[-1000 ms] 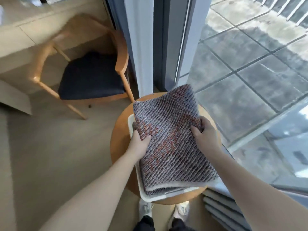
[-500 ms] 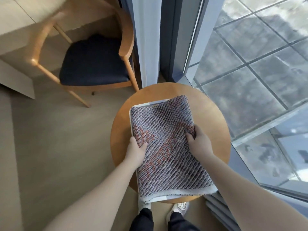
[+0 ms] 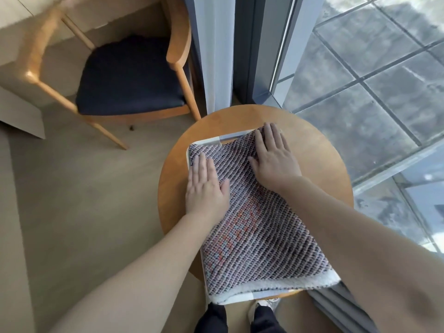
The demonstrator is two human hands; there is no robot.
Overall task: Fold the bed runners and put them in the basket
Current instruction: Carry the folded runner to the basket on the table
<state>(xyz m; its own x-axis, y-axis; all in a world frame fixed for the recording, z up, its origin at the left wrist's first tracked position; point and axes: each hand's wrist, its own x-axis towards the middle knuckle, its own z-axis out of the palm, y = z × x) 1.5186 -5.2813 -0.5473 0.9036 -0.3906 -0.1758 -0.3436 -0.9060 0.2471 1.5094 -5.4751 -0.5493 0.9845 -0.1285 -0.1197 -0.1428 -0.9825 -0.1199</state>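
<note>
- Runner (image 3: pixel 264 236): folded, lying in the white basket (image 3: pixel 206 142), which sits on the round worktop (image 3: pixel 324 169).
- Left hand (image 3: pixel 206 188) lies flat on the runner by the basket's left rim. Right hand (image 3: pixel 275 162) lies flat on it toward the basket's far rim.
- Fingers (image 3: pixel 271 137) on both hands are straight and slightly spread, pressing, not gripping anything.
- Step in hand, as I read it: seating and flattening the runner in the basket.
- To do it well:
  - Keep the palms flat and sweep from the basket's far rim toward the near rim, so the fold doesn't spring open.
  - Tuck the bunched far corner under the right fingers down inside the rim.
  - The near right corner looks to hang past the basket's edge. Nudge it in, and don't drag the basket across the worktop.
- Against 0.5 s ago: both hands pinched the runner's side edges with curled fingers. Now they are released, flat on top and nearer the basket's far rim.
- Against 1.0 s ago: the runner was held up at a tilt over the basket. Now it is down in it.
</note>
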